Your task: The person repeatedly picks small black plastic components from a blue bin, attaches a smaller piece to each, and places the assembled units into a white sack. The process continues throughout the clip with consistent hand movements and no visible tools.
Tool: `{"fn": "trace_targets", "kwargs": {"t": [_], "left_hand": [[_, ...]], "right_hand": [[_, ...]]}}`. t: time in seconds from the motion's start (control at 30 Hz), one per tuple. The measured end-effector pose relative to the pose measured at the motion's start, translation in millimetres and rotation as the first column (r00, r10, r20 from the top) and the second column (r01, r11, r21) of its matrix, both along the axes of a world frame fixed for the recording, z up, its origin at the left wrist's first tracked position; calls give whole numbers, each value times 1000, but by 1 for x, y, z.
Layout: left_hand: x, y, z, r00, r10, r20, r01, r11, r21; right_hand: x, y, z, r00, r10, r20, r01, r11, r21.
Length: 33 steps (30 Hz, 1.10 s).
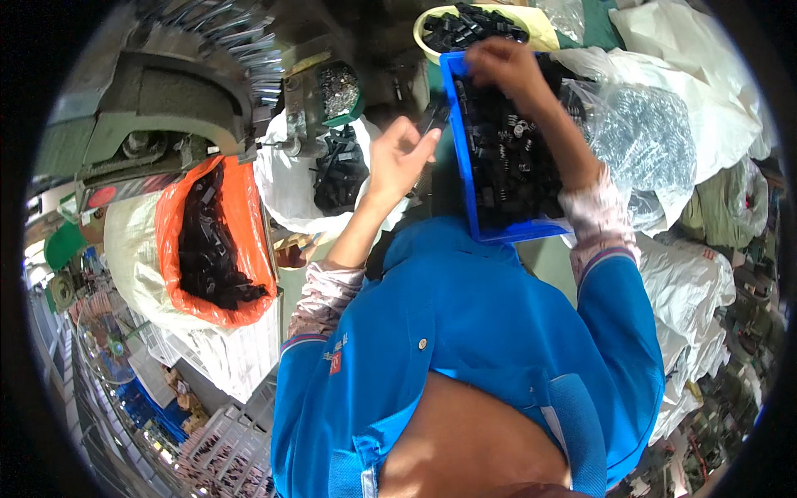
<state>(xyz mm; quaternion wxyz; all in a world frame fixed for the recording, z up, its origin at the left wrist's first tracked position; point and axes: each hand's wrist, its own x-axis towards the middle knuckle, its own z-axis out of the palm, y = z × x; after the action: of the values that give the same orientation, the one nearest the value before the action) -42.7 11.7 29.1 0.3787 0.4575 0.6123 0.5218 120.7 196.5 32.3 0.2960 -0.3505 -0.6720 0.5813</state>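
The left grip (400,158) is closed, with thumb and finger pinching a small black part (436,116) just beside the blue bin (462,149), at 9 o'clock from it. The right grip (505,68) is up over the bin's 11 o'clock corner. Its fingers are curled and blurry, so I can't tell if they hold anything.

The bin is full of black bits, with shiny springs (525,133) on top. The right arm reaches across the bin and hides some of it.

A yellow tub (427,51) of black bits sits near 11 o'clock from the bin. A clear bag (643,129) lies close by at 3 o'clock, and white sacks (714,91) crowd in at 2 o'clock.

From the left grip, a green cup (349,114) of tiny metal bits is between 10 and 11 o'clock. A white bag (284,195) is at 9 o'clock, and an orange bag (256,241) is at 8 o'clock. Both have black bits inside. A big grey machine (158,95) stands past them, near 10 o'clock.
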Motion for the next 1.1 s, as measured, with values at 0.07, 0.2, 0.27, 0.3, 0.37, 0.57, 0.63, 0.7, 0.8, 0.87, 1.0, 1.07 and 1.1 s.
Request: {"fn": "trace_targets", "kwargs": {"t": [0.07,0.2,0.27,0.3,0.37,0.57,0.63,0.7,0.8,0.87,1.0,1.07,1.1], "left_hand": [[-1,-7,6,1000,-3,0,3,1000,-19],[-6,-22,10,989,63,136,-56,997,-53],[-14,-33,5,988,127,83,-127,992,-11],[-18,-39,8,986,161,38,-161,987,-10],[-31,-50,13,971,205,123,-207,978,2],[-67,-66,18,945,209,253,-224,974,31],[-77,-71,12,951,237,199,-250,967,47],[-83,-72,6,962,202,183,-225,967,117],[-87,-74,12,968,167,190,-200,964,172],[-94,-80,11,980,162,117,-180,970,164],[-113,-93,12,984,179,-14,-175,973,150],[-123,-100,10,978,199,-63,-185,966,182],[-127,-103,10,974,213,-80,-195,962,192]], "right_hand": [[-8,72,-42,961,-227,155,141,890,433],[-53,113,-51,864,-46,502,-395,557,730],[-67,117,-66,784,-87,615,-498,504,706],[-70,123,-66,746,-19,666,-593,437,677],[-70,131,-58,720,6,694,-656,330,679],[-66,84,-16,952,178,250,-274,861,428],[-74,18,21,867,495,59,-494,840,225],[-79,-37,35,867,495,-50,-492,868,59],[-92,-84,40,860,478,-180,-500,859,-109],[-102,-99,43,880,453,-141,-469,876,-116],[-120,-112,39,881,472,-9,-472,881,-14],[-132,-121,41,890,450,71,-452,892,22],[-137,-125,40,893,438,101,-443,896,36]]}}
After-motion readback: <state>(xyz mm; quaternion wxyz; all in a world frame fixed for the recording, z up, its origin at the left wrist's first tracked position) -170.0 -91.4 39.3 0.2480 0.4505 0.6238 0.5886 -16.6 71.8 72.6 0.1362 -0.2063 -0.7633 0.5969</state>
